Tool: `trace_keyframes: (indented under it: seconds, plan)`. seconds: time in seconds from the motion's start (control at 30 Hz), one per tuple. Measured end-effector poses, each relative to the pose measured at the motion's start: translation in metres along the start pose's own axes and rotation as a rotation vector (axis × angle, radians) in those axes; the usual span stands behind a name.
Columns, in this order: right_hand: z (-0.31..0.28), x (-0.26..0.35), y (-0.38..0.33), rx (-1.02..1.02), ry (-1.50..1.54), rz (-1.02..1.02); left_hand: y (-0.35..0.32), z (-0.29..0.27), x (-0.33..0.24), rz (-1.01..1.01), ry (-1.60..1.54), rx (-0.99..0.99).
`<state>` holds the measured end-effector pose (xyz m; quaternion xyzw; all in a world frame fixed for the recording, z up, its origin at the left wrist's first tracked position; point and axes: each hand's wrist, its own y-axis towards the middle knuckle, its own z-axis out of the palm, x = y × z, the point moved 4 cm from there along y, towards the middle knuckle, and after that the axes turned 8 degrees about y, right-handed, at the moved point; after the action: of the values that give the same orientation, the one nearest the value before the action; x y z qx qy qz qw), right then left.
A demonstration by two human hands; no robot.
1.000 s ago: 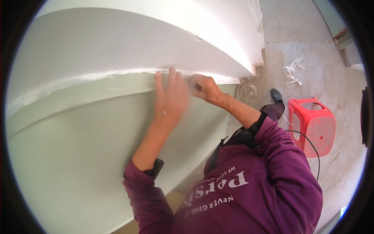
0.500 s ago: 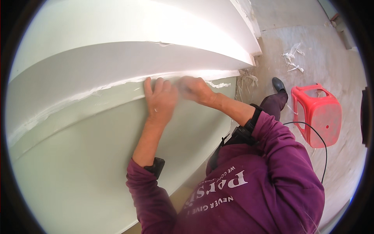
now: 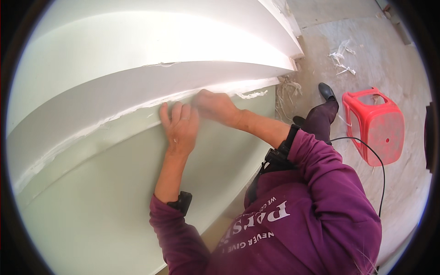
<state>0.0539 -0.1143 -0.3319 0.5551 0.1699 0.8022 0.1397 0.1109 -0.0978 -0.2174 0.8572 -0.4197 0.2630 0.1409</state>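
Observation:
My left hand [image 3: 180, 129] rests on a pale green panel [image 3: 123, 192], fingers stretched toward its far edge and slightly apart. They touch the light strip [image 3: 105, 143] that runs along that edge. Close on its right, my right hand [image 3: 216, 107] is closed and blurred by motion. Whatever its fingers may hold is hidden. A ragged white band [image 3: 117, 113], like tape or film, follows the joint between the panel and the white ledge [image 3: 137, 87]. Right of my right hand, a torn white shred [image 3: 252, 95] lies at the panel's edge.
A red plastic stool [image 3: 378, 130] lies tipped on the dusty floor [image 3: 316, 50] to the right. White scraps [image 3: 341, 57] lie beyond my shoe [image 3: 326, 90]. Stringy debris [image 3: 288, 89] sits at the panel's corner. A black cable [image 3: 373, 153] hangs beside my right side.
Both hands have shifted a little to the left in the picture, and the camera view has moved slightly. My right hand stays closed beside the left one, at the panel's edge.

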Motion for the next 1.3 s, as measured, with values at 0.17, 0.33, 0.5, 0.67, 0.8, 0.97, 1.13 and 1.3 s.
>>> trace_keyframes:
  seconds: [0.17,0.33,0.5,0.67,0.8,0.97,1.13,1.3]
  plan:
    - [-0.001,0.009,0.000,-0.021,-0.113,-0.137,-0.003,-0.003,0.003,0.043,-0.013,0.003]
    - [-0.004,0.012,-0.003,-0.070,-0.115,-0.170,-0.012,-0.018,0.012,0.022,0.027,-0.008]
    - [-0.008,0.011,-0.003,-0.074,-0.113,-0.234,-0.013,-0.037,0.016,-0.020,0.150,-0.132]
    - [-0.008,0.011,-0.003,-0.060,-0.097,-0.248,0.012,-0.020,0.007,0.031,0.053,0.188]
    - [-0.008,0.011,0.001,-0.057,-0.056,-0.267,0.014,-0.010,0.010,0.078,0.021,0.171]
    - [-0.006,0.006,0.001,-0.011,-0.090,-0.227,0.017,-0.008,0.008,0.137,-0.020,0.192]
    - [-0.002,0.009,0.002,0.061,-0.103,-0.077,0.014,-0.013,0.006,0.123,-0.026,0.195]
    - [0.007,0.014,0.002,0.028,-0.129,-0.031,0.010,-0.017,0.007,0.129,-0.019,0.149]
